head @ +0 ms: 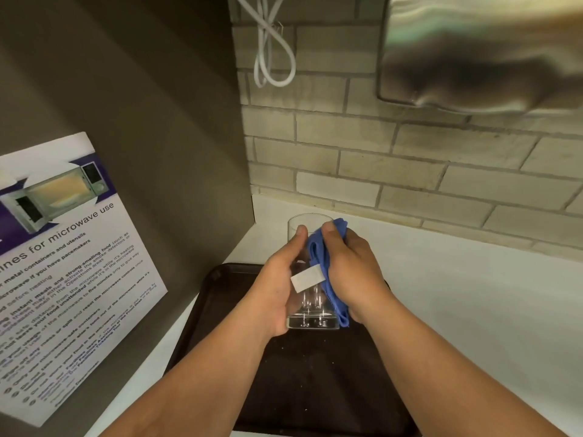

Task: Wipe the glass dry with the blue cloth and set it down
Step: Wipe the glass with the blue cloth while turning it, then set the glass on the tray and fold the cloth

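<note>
Tray: dark tray (315, 389) on the white counter (473, 294), nearest the viewer; pale specks on its surface.
Left hand: left hand (277, 288) wrapped around the glass's left side, thumb near the rim; closed on the glass.
Right hand: right hand (353, 272) presses the cloth against the glass's right side; closed on the cloth.
Glass: clear straight-sided glass (310, 307), thick base, white rectangular label on its wall; held above the tray's far end, rim tilted away from the viewer.
Cloth: blue cloth (321, 257), bunched, running from rim to base.
Left wall: microwave notice (63, 263).
Far wall: pale brick tiles (410, 159), white cable (271, 52), steel dispenser (473, 52).
</note>
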{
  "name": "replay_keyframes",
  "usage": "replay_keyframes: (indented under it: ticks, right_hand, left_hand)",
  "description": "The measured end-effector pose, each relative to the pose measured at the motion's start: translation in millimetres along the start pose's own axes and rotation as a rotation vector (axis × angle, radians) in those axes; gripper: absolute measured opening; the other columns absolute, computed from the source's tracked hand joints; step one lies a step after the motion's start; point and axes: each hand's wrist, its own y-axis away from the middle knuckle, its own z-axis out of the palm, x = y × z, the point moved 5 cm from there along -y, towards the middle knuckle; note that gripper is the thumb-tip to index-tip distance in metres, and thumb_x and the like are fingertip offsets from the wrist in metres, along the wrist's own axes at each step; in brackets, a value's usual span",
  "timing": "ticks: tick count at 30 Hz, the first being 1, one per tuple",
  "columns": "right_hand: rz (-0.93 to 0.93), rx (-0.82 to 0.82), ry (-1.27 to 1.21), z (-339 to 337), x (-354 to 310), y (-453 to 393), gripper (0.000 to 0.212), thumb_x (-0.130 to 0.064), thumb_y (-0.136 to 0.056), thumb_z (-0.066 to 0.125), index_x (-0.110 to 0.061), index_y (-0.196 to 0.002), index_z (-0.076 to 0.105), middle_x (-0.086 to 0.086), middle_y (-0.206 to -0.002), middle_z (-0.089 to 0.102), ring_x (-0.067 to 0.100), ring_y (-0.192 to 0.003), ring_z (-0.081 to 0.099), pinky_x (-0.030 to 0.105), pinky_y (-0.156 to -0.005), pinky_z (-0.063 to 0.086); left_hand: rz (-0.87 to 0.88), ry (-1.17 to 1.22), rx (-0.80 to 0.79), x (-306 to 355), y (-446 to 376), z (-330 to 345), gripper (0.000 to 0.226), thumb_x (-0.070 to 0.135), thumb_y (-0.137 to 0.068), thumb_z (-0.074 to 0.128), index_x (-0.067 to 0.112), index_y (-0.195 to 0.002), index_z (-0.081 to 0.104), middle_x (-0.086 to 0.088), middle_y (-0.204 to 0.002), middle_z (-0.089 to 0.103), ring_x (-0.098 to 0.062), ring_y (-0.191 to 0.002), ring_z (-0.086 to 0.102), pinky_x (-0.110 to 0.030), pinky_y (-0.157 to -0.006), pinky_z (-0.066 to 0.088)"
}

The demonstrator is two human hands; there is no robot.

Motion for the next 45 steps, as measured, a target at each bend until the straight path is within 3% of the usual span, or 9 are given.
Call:
replay_keyframes:
  ticks: [7, 11, 14, 22, 25, 28, 34, 39, 45]
  right_hand:
    - [0.260, -0.137, -0.221, 5, 24, 19, 0.041, -0.039, -0.103, 0.045, -0.012, -0.084, 0.069, 0.009, -0.071, 0.075, 0.015, -0.063, 0.073, 0.028, -0.059, 0.056]
    - [-0.134, -0.116, 0.157, 13, 14, 35, 0.030, -0.048, -0.100, 0.041, -0.027, -0.100, 0.062, -0.005, -0.084, 0.072, 0.001, -0.078, 0.069, 0.011, -0.068, 0.050]
    - [-0.276, -0.099, 0.250, 12, -4, 27, 0.045, -0.049, -0.099, 0.042, -0.018, -0.130, 0.050, -0.001, -0.105, 0.067, 0.005, -0.094, 0.067, 0.027, -0.084, 0.055]
    - [0.105, -0.051, -0.050, -4, -4, 0, 0.059, -0.059, -0.099, 0.034, -0.017, -0.086, 0.072, 0.012, -0.078, 0.077, 0.022, -0.071, 0.075, 0.037, -0.070, 0.058]
    - [-0.084, -0.064, 0.228, 5, 4, 18, 0.052, -0.054, -0.100, 0.035, -0.020, -0.073, 0.063, -0.003, -0.056, 0.067, 0.000, -0.049, 0.063, 0.015, -0.047, 0.042]
    - [-0.265, -0.123, 0.254, 15, 0, 23, 0.034, -0.053, -0.100, 0.036, -0.028, -0.090, 0.057, -0.010, -0.068, 0.069, -0.004, -0.066, 0.067, 0.010, -0.053, 0.044]
    - [0.328, -0.128, -0.348, 8, 8, 0, 0.063, -0.067, -0.094, 0.038, -0.016, -0.096, 0.074, 0.016, -0.089, 0.079, 0.031, -0.084, 0.076, 0.042, -0.076, 0.060]
    - [0.578, -0.333, -0.820, 28, 32, 22, 0.072, -0.064, -0.092, 0.048, 0.000, -0.109, 0.076, 0.030, -0.114, 0.072, 0.044, -0.099, 0.072, 0.051, -0.075, 0.062]
    - [0.670, -0.281, -0.835, 11, 67, 30, 0.090, -0.066, -0.075, 0.068, 0.011, -0.120, 0.066, 0.034, -0.123, 0.065, 0.045, -0.107, 0.067, 0.047, -0.087, 0.058]
  left_hand:
    - [0.134, 0.141, 0.199, 14, -9, -15, 0.088, 0.075, -0.073, 0.072, 0.004, -0.126, 0.070, -0.021, -0.111, 0.077, -0.042, -0.106, 0.075, -0.054, -0.098, 0.057]
    - [0.218, 0.018, 0.350, 19, -14, -26, 0.067, 0.072, -0.083, 0.065, 0.013, -0.115, 0.068, -0.013, -0.094, 0.081, -0.031, -0.086, 0.079, -0.045, -0.077, 0.061]
    - [0.099, -0.002, 0.154, 9, -12, -19, 0.074, 0.075, -0.069, 0.064, 0.012, -0.105, 0.079, -0.015, -0.094, 0.083, -0.031, -0.087, 0.080, -0.041, -0.070, 0.064]
    - [0.052, 0.109, -0.019, 5, -6, -5, 0.086, 0.081, -0.079, 0.057, 0.009, -0.121, 0.077, -0.025, -0.128, 0.073, -0.044, -0.117, 0.070, -0.061, -0.107, 0.050]
    - [0.107, 0.159, 0.058, 8, -11, -6, 0.074, 0.078, -0.080, 0.058, 0.012, -0.095, 0.086, -0.017, -0.105, 0.082, -0.034, -0.095, 0.080, -0.044, -0.082, 0.064]
    - [0.157, 0.150, 0.036, 9, -13, -8, 0.065, 0.070, -0.070, 0.067, 0.012, -0.091, 0.087, -0.015, -0.090, 0.082, -0.029, -0.080, 0.080, -0.034, -0.064, 0.064]
    - [0.180, -0.006, -0.110, 17, -1, 4, 0.088, 0.067, -0.049, 0.092, 0.007, -0.113, 0.078, -0.018, -0.110, 0.080, -0.037, -0.103, 0.076, -0.053, -0.091, 0.061]
    - [0.609, -0.228, 0.087, 43, -5, -11, 0.033, 0.044, -0.061, 0.086, 0.025, -0.085, 0.074, 0.007, -0.076, 0.070, -0.019, -0.081, 0.068, -0.034, -0.079, 0.058]
    - [0.662, -0.287, 0.209, 41, -10, -67, 0.040, 0.043, -0.059, 0.090, 0.032, -0.093, 0.073, 0.001, -0.089, 0.071, -0.022, -0.085, 0.070, -0.046, -0.085, 0.058]
